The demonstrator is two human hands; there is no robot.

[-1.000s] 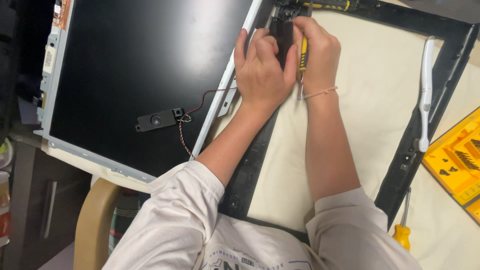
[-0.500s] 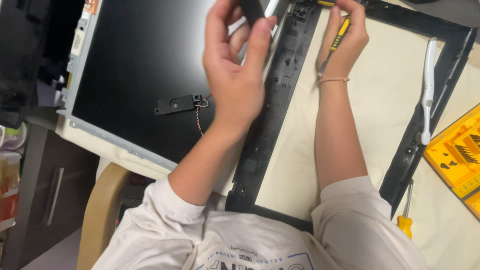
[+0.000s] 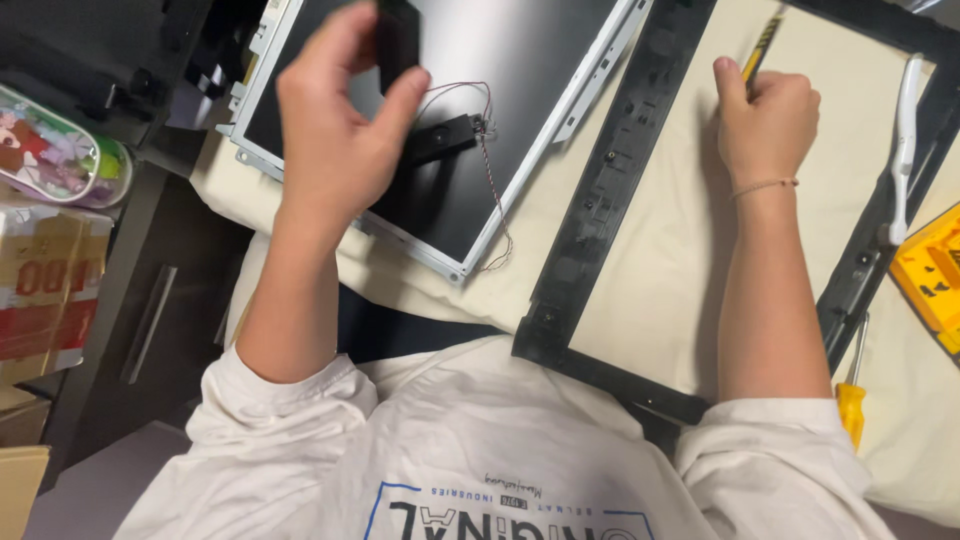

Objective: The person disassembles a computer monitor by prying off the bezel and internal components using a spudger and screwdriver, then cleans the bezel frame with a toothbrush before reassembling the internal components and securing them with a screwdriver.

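My left hand [image 3: 335, 125] is raised over the dark display panel [image 3: 500, 90] and pinches a small black oblong part [image 3: 398, 40] between thumb and fingers. A second black speaker-like part [image 3: 440, 138] lies on the panel with thin red and black wires [image 3: 490, 170] trailing toward the panel's edge. My right hand [image 3: 765, 125] rests on the cream cloth inside the black plastic bezel frame [image 3: 600, 190] and grips a yellow and black screwdriver [image 3: 760, 40], its shaft pointing away from me.
A white pry tool [image 3: 905, 140] lies on the frame's right side. A yellow-handled screwdriver [image 3: 851, 400] and a yellow tool case [image 3: 930, 280] sit at the right. Cardboard boxes [image 3: 40, 290] and a patterned pouch [image 3: 50, 145] stand at the left beside a dark cabinet.
My left hand left the frame's top edge and swung left over the panel, carrying the small black part. My right hand with the screwdriver drew back a little.
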